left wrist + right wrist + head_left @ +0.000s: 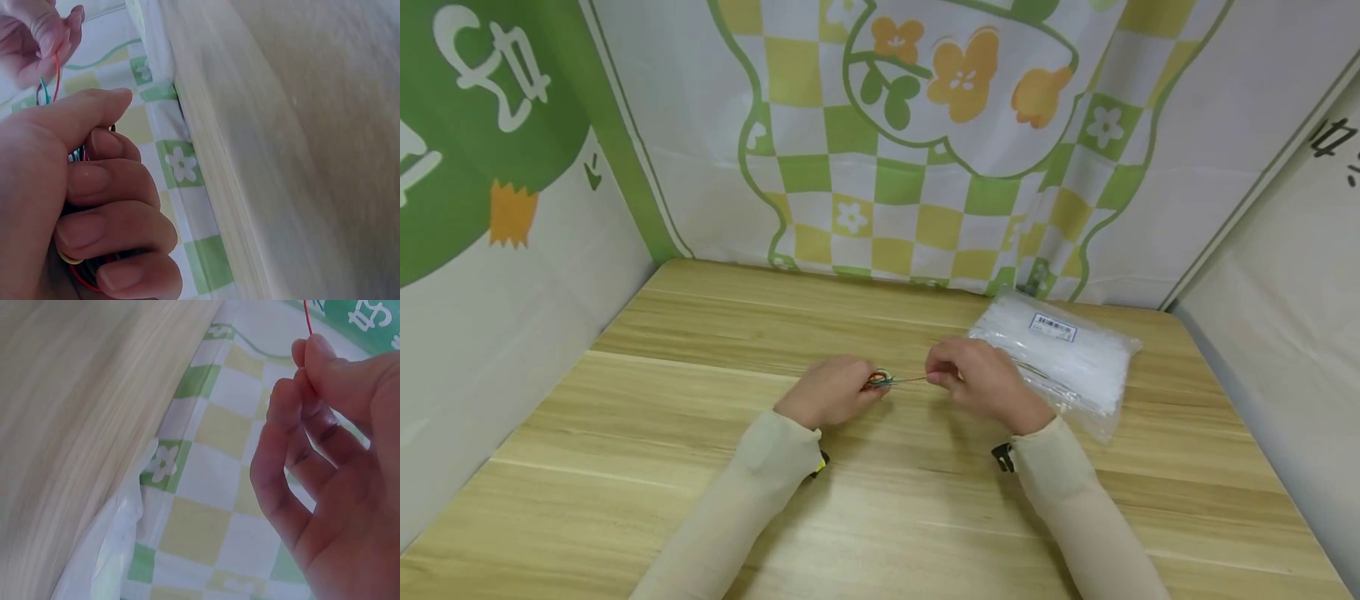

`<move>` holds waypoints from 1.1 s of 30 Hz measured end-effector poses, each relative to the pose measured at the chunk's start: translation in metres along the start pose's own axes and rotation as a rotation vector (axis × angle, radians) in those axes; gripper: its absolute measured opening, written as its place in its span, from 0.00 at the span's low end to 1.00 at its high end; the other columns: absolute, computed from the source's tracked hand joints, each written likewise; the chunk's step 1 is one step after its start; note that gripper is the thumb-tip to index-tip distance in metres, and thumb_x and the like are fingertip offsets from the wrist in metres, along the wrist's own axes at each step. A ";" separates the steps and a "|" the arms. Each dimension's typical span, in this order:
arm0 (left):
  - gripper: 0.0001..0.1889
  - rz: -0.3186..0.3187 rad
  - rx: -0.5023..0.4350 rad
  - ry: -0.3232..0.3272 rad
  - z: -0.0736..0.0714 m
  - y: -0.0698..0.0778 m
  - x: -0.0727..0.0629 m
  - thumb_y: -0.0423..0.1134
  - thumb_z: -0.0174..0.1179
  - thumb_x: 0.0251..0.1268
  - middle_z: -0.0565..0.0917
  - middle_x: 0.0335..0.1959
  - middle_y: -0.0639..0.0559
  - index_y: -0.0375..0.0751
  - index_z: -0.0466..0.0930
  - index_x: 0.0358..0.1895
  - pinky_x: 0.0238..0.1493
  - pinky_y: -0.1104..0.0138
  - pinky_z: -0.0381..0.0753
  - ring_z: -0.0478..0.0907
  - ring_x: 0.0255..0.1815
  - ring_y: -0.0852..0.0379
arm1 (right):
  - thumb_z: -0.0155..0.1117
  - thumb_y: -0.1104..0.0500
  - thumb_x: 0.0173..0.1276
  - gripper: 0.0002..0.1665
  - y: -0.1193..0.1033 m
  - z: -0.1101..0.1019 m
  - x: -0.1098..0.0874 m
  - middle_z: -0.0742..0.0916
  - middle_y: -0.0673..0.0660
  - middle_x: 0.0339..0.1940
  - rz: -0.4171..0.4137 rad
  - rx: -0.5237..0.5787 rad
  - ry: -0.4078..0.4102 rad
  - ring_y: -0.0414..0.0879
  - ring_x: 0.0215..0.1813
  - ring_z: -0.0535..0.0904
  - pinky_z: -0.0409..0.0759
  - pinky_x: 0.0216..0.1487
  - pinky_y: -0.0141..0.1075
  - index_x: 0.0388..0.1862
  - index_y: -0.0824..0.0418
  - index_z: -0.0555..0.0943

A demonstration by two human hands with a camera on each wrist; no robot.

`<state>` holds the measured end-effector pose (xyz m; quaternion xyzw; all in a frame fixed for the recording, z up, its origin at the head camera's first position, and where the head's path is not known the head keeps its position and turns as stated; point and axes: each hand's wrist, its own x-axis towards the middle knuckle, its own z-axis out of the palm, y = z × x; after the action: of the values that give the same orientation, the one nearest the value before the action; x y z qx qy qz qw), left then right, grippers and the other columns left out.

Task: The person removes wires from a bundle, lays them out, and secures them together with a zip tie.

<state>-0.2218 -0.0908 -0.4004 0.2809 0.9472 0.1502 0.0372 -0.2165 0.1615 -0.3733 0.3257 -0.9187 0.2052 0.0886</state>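
In the head view my left hand [833,389] grips a small bundle of thin coloured wires [878,380] over the middle of the table. Red, green, yellow and dark strands show between its curled fingers in the left wrist view, most of the bundle hidden in the palm. Between thumb and fingertips my right hand [981,379] pinches the end of a red wire [308,317]. That wire stretches from the bundle across the short gap between the hands. A loose green wire end [44,86] sticks up beside the red one near the left thumb.
A clear plastic bag [1060,354] with white contents and a barcode label lies right of and behind the right hand. Thin dark strands lie along its near side. The wooden table [625,467] meets a patterned curtain [895,183] at the back, with fabric walls at both sides.
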 end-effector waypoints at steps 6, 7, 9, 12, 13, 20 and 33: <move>0.20 -0.056 -0.035 -0.036 -0.005 -0.011 -0.003 0.50 0.58 0.82 0.68 0.21 0.57 0.49 0.72 0.26 0.29 0.66 0.67 0.64 0.23 0.59 | 0.74 0.60 0.70 0.08 0.014 -0.009 -0.005 0.84 0.44 0.30 0.088 0.021 0.008 0.39 0.32 0.78 0.75 0.32 0.39 0.32 0.50 0.85; 0.20 -0.066 -0.038 -0.038 -0.006 -0.013 -0.004 0.51 0.57 0.82 0.68 0.21 0.57 0.49 0.72 0.26 0.29 0.66 0.67 0.65 0.23 0.59 | 0.74 0.60 0.71 0.07 0.018 -0.010 -0.006 0.84 0.45 0.30 0.090 0.030 0.008 0.39 0.32 0.77 0.76 0.33 0.38 0.32 0.51 0.86; 0.21 -0.078 -0.049 -0.035 -0.008 -0.016 -0.004 0.51 0.57 0.82 0.68 0.21 0.57 0.49 0.71 0.25 0.30 0.65 0.67 0.65 0.23 0.59 | 0.73 0.62 0.72 0.06 0.024 -0.012 -0.007 0.84 0.47 0.31 0.086 0.047 0.007 0.39 0.33 0.77 0.76 0.35 0.38 0.33 0.54 0.86; 0.21 -0.078 -0.052 -0.027 -0.010 -0.022 -0.006 0.52 0.57 0.82 0.69 0.21 0.57 0.49 0.72 0.25 0.32 0.64 0.69 0.66 0.24 0.58 | 0.72 0.64 0.72 0.05 0.031 -0.015 -0.008 0.85 0.49 0.31 0.065 0.080 0.012 0.40 0.33 0.77 0.78 0.37 0.38 0.34 0.58 0.87; 0.21 -0.076 -0.052 -0.027 -0.011 -0.024 -0.007 0.52 0.57 0.82 0.70 0.22 0.57 0.49 0.72 0.26 0.32 0.64 0.69 0.66 0.24 0.58 | 0.72 0.65 0.72 0.05 0.033 -0.016 -0.008 0.85 0.50 0.31 0.058 0.093 0.013 0.41 0.33 0.77 0.78 0.38 0.38 0.34 0.59 0.87; 0.21 -0.042 -0.090 -0.051 -0.014 -0.032 -0.009 0.52 0.57 0.82 0.68 0.22 0.57 0.49 0.70 0.27 0.34 0.65 0.68 0.65 0.25 0.59 | 0.71 0.65 0.72 0.04 0.047 -0.018 -0.010 0.87 0.51 0.33 0.065 0.100 0.001 0.42 0.35 0.79 0.80 0.40 0.39 0.35 0.59 0.87; 0.22 0.011 -0.108 -0.088 -0.022 -0.033 -0.010 0.53 0.56 0.83 0.63 0.22 0.59 0.51 0.65 0.26 0.32 0.67 0.65 0.61 0.25 0.61 | 0.70 0.64 0.73 0.04 0.061 -0.026 -0.016 0.88 0.52 0.34 0.047 0.071 -0.045 0.40 0.34 0.80 0.82 0.39 0.40 0.38 0.59 0.89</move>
<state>-0.2343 -0.1280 -0.3898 0.2901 0.9336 0.1887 0.0930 -0.2420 0.2247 -0.3738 0.3117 -0.9199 0.2322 0.0517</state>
